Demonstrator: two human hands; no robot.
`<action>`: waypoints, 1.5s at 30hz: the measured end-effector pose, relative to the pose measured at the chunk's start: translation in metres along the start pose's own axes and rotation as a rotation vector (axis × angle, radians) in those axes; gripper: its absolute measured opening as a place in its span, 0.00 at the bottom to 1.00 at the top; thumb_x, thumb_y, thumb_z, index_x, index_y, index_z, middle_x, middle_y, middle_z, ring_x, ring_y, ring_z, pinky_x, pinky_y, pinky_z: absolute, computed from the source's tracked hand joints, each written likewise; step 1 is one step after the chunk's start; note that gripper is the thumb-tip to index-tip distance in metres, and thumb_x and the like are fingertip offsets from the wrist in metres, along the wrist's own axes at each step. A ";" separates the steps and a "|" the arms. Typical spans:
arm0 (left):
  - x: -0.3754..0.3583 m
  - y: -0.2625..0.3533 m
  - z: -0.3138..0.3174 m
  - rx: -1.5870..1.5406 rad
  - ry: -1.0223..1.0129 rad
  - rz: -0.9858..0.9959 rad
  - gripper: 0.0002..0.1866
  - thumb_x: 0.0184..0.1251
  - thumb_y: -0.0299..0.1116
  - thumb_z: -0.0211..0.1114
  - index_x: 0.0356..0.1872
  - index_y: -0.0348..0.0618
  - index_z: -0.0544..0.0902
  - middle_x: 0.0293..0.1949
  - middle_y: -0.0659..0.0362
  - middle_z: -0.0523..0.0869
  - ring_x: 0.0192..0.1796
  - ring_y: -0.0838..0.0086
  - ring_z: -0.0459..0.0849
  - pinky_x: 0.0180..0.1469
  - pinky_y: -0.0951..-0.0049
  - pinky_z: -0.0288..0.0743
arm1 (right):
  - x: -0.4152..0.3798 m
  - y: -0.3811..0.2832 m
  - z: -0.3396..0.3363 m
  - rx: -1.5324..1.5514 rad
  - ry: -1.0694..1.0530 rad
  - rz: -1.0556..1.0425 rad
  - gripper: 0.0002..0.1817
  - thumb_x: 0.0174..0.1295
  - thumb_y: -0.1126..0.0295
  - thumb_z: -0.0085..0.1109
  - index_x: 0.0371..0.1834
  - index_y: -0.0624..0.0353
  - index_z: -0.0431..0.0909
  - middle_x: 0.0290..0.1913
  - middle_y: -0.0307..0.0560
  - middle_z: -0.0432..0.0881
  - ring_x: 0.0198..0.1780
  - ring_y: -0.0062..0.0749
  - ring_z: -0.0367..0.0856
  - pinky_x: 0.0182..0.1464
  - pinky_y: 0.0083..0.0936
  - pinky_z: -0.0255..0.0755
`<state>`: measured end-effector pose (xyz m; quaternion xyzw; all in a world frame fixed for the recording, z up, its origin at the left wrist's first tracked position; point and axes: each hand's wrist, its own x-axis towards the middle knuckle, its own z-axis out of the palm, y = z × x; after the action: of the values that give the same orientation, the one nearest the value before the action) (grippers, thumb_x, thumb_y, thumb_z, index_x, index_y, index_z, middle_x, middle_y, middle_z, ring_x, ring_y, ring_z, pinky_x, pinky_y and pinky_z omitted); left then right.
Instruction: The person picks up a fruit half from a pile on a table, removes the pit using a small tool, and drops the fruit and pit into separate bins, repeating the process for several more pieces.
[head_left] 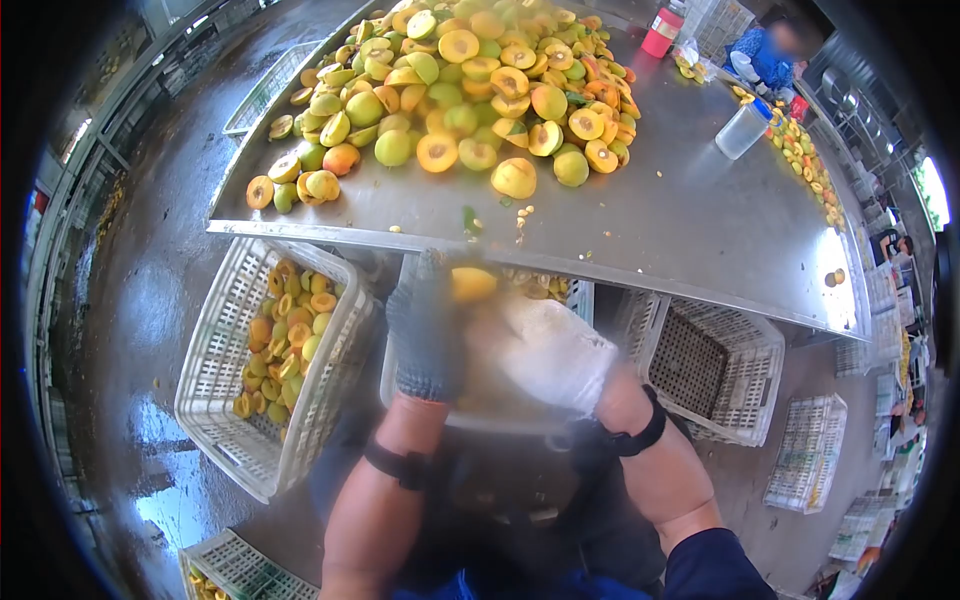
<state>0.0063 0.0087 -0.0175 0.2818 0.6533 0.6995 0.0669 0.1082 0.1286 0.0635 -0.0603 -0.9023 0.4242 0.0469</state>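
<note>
My left hand (425,330), in a dark grey knitted glove, is closed at the near edge of the metal table. It holds a yellow peach piece (473,284) on its inner side. Close by on the right, my right hand (550,345) wears a white glove with its fingertips bare. Those fingers are curled toward the left hand and blurred; whatever they grip cannot be made out. Below both hands is a pale tub (480,421), mostly hidden by them. A large heap of halved peaches (460,90) lies on the table beyond.
A white crate (215,345) of peach halves stands at left, another crate (765,385) at right. The metal table (640,225) holds scattered pits and a clear plastic jar (742,130). Across it, a person in blue (765,60) sits by more fruit. The floor (130,400) looks wet.
</note>
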 end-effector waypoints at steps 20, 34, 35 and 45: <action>-0.012 -0.017 0.000 -0.105 0.175 -0.003 0.20 0.78 0.47 0.58 0.50 0.37 0.80 0.39 0.53 0.86 0.42 0.63 0.88 0.46 0.63 0.87 | -0.012 0.022 0.027 -0.127 0.054 -0.277 0.14 0.71 0.59 0.61 0.41 0.59 0.79 0.32 0.61 0.83 0.35 0.61 0.84 0.35 0.48 0.78; 0.006 0.015 -0.002 -0.481 0.159 -0.198 0.24 0.76 0.43 0.60 0.65 0.39 0.76 0.54 0.49 0.85 0.53 0.59 0.87 0.57 0.62 0.83 | -0.023 0.015 0.022 1.113 -0.065 0.222 0.27 0.79 0.48 0.55 0.64 0.62 0.75 0.29 0.33 0.74 0.26 0.15 0.71 0.29 0.16 0.67; 0.006 0.013 -0.006 -0.263 0.107 -0.097 0.23 0.76 0.41 0.60 0.65 0.38 0.76 0.55 0.49 0.85 0.53 0.59 0.87 0.58 0.61 0.83 | -0.024 0.013 0.019 1.156 -0.072 0.255 0.27 0.79 0.48 0.55 0.65 0.62 0.74 0.29 0.32 0.74 0.26 0.14 0.71 0.29 0.16 0.67; -0.018 0.039 -0.015 -0.426 -0.221 -0.460 0.19 0.73 0.35 0.64 0.57 0.33 0.85 0.51 0.47 0.90 0.52 0.65 0.90 0.57 0.68 0.84 | -0.028 0.037 0.004 -0.272 0.370 0.158 0.22 0.74 0.54 0.59 0.61 0.59 0.77 0.39 0.64 0.86 0.37 0.64 0.85 0.38 0.50 0.79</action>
<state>0.0252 -0.0181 0.0143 0.1809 0.5276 0.7521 0.3510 0.1376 0.1451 0.0319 -0.2130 -0.9198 0.2827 0.1695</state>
